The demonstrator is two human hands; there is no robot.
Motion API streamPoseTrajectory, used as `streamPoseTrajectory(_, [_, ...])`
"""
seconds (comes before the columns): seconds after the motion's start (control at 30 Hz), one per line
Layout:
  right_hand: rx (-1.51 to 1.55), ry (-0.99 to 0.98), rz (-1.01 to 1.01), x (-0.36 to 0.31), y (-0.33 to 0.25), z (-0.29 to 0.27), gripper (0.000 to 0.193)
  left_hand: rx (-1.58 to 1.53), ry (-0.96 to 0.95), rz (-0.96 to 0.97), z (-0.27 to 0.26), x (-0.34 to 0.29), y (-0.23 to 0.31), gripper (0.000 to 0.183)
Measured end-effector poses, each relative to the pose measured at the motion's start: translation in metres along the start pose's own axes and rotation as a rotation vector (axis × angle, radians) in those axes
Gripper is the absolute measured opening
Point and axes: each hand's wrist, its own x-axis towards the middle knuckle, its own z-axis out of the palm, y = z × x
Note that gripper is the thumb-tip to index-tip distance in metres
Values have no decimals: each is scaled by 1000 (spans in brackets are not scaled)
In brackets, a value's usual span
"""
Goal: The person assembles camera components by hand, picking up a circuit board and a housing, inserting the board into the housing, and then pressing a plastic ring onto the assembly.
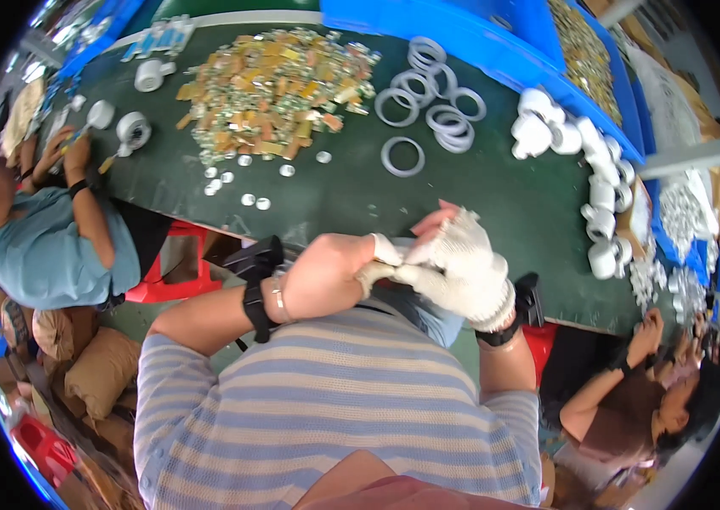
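Note:
Just in front of my striped shirt, both hands meet over the table's near edge. My left hand is mostly bare, with off-white coverings on the thumb and a finger. Those covered fingertips pinch together at the tip of my right thumb; what lies between them is too small to make out. A white knitted glove covers my right hand, leaving some fingertips bare. Its fingers stretch forward, apart from the thumb, which reaches left to the pinch. Dark straps circle both wrists.
The dark green table bears a heap of small metallic and yellowish pieces, white discs, pale rings and white cup-shaped fittings. Blue bins stand behind. Co-workers sit left and right.

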Motion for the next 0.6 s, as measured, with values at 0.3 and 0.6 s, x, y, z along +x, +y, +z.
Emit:
streamPoseTrajectory(0.3, [97, 250, 279, -22, -24, -16, 35, -109, 204, -394, -111, -11, 24, 23])
streamPoseTrajectory(0.6, [-444, 532, 306, -74, 13, -63, 19, 680, 775, -114, -266, -33, -107, 56])
